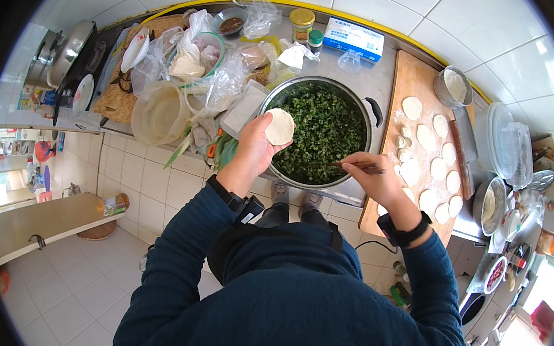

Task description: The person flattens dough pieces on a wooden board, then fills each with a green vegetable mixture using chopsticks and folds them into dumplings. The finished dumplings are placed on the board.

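Observation:
A round dough wrapper (279,127) lies on the palm and fingers of my left hand (254,147), over the left rim of a wide steel pot (369,131). Chopped green filling (324,128) covers the inside of the pot. My right hand (377,176) grips a pair of chopsticks (363,166) at the pot's right edge, and their tips reach into the greens. To the right, several rolled wrappers (438,168) and a few small dough lumps (403,139) lie on a floured wooden board (404,80).
A rolling pin (461,160) lies along the board's right side, below a metal bowl of flour (454,87). Behind the pot stand jars (301,24) and a blue-white box (354,38). Plastic bags (223,83) and a translucent tub (160,113) crowd the left counter.

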The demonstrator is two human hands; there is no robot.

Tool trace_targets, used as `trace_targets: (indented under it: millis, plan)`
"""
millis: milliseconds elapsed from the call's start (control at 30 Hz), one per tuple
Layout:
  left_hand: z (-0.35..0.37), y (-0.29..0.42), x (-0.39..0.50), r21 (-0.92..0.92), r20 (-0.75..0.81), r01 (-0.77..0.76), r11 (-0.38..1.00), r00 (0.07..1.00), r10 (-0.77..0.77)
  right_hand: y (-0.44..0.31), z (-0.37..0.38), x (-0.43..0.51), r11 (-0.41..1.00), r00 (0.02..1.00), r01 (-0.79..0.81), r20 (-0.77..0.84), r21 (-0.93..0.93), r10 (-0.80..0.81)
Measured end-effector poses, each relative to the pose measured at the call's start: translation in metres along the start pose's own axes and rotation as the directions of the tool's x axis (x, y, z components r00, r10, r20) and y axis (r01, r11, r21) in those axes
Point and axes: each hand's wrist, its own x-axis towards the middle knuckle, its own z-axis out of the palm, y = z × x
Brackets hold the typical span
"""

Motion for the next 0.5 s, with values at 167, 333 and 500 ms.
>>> trace_targets:
  millis: [167,333,500]
  plan:
    - [0.0,0.001,-0.003,0.027,-0.02,-0.031,0.999,0.999,0.032,0.011,-0.013,0.023,0.998,0.958,-0.029,-0.287,-0.061,0.011]
    - [-0.003,0.002,-0.003,0.024,-0.029,-0.024,0.999,0.999,0.025,-0.001,-0.031,0.017,0.996,0.908,0.053,-0.412,-0.072,-0.078]
    - [-0.006,0.0,-0.003,0.016,0.008,-0.027,1.0,1.0,0.027,0.002,-0.027,0.02,0.996,0.895,0.001,-0.445,0.084,0.037]
